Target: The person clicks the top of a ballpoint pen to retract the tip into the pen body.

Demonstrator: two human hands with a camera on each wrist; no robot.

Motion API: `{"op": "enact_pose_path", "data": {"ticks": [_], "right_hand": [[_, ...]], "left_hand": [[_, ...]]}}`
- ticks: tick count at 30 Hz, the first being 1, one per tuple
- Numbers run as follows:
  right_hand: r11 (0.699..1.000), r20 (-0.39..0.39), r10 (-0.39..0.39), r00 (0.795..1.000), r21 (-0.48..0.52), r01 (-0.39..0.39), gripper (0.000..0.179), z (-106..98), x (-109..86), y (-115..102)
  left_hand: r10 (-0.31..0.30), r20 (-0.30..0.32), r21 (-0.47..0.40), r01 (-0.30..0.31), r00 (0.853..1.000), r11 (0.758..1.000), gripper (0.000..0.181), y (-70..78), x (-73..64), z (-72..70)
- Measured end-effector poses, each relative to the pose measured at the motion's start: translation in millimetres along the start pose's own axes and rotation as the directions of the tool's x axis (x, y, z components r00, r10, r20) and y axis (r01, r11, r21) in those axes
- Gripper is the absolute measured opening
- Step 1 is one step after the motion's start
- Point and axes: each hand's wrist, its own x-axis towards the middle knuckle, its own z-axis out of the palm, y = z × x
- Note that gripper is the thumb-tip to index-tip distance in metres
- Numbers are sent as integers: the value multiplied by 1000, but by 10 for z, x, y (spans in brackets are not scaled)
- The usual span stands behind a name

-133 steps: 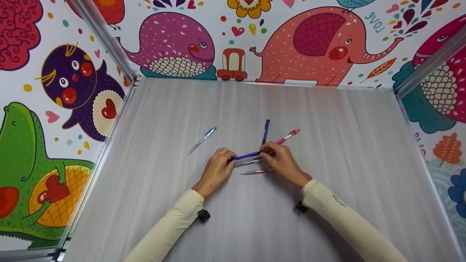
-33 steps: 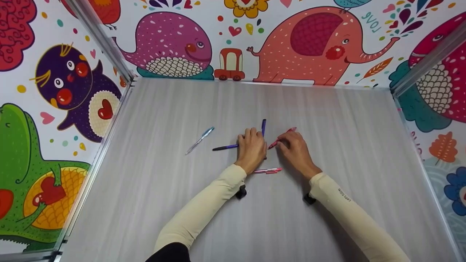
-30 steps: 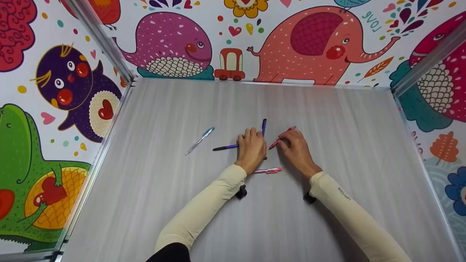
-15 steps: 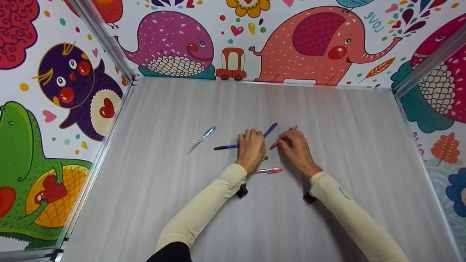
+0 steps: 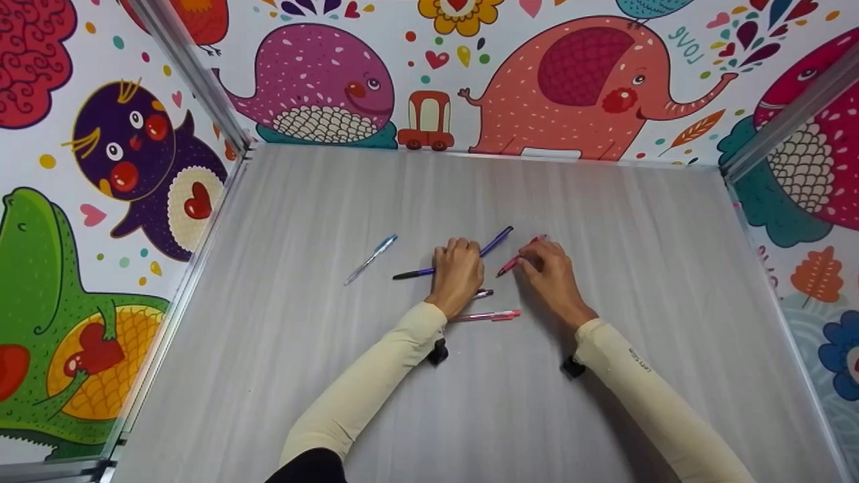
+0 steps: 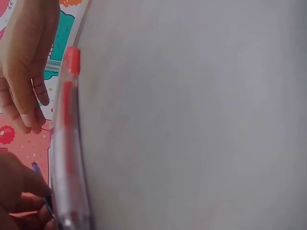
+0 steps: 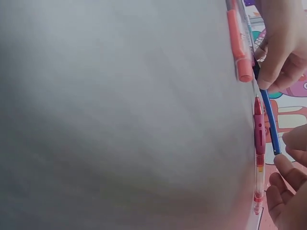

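My left hand (image 5: 458, 275) is near the table's middle, its fingers and thumb pinching a blue pen (image 5: 496, 241) by the dark grip. That pen's blue barrel slants away to the upper right; the grip end is hidden under the hand in the head view. A second blue pen (image 5: 413, 274) with a black end sticks out left of the same hand. My right hand (image 5: 549, 274) hovers over a red pen (image 5: 509, 266), which lies on the table. In the right wrist view its loosely bent fingers (image 7: 288, 167) are apart from the red pen (image 7: 259, 134).
Close below the left hand lie a pink clear-barrelled pen (image 5: 490, 315) and a dark-ended pen (image 5: 484, 293), partly covered. A light blue pen (image 5: 371, 259) rests farther left. Metal-framed walls with cartoon animals border the grey table (image 5: 302, 201) at the back and sides.
My left hand has left the first blue pen lying to its left and swung the other one from upright to a rightward slant. My right hand has moved from the pens' middle to the red pen.
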Motion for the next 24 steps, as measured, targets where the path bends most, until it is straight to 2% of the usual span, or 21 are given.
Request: {"op": "enact_pose_path", "data": {"ticks": [6, 10, 15, 17, 20, 24], "right_hand": [[996, -25, 20, 999, 86, -18, 24, -21, 6, -22], [986, -48, 68, 996, 158, -60, 31, -33, 1, -63], [969, -100, 112, 989, 231, -87, 37, -64, -58, -154], [967, -128, 97, 987, 246, -63, 39, -73, -89, -199], [963, -177, 38, 984, 270, 12, 37, -75, -122, -246], [931, -226, -33, 974, 348, 113, 35, -71, -149, -279]], "left_hand": [[14, 38, -126, -9, 999, 992, 12, -12, -30, -107], [32, 48, -228, -20, 998, 973, 12, -11, -74, -180], [88, 55, -300, -67, 995, 951, 12, 22, -138, -264], [106, 59, -325, -82, 993, 942, 11, 45, -161, -295], [116, 58, -375, -86, 991, 923, 11, 78, -189, -328], [122, 43, -439, -91, 992, 894, 8, 121, -218, -344]]}}
